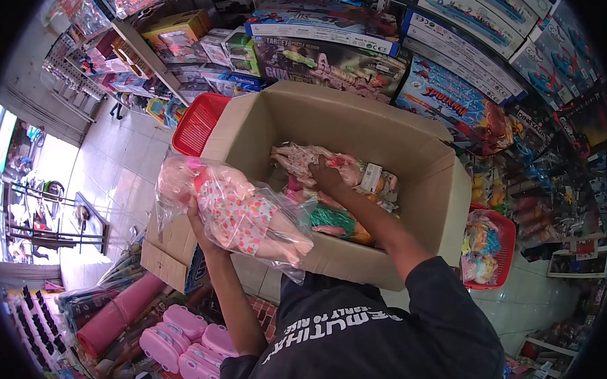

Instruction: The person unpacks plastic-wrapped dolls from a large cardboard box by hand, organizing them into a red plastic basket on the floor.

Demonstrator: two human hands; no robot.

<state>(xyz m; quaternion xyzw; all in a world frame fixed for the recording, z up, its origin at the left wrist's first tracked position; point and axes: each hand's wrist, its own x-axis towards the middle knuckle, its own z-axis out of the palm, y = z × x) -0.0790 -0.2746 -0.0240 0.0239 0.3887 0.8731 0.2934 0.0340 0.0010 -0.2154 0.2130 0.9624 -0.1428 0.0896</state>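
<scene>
A large baby doll (240, 209) in a clear plastic bag, dressed in a white outfit with a pink and red print, lies across my left hand (197, 228). That hand grips it from beneath, over the left side of a deep cardboard box (361, 119). Inside the box, my right hand (328, 180) has its fingers pressed on another wrapped doll (292, 156), their tips partly hidden. Below my right forearm lies a doll with green clothing (332, 220), also in plastic. A white label (371, 178) shows on the packaging at the right of the pile.
Red plastic baskets stand behind the box (196, 130) and to its right (504, 248). Boxed toys (332, 66) fill the shelves ahead. Pink cases (181, 337) and a pink roll (119, 316) lie at lower left, near a cardboard flap (167, 253).
</scene>
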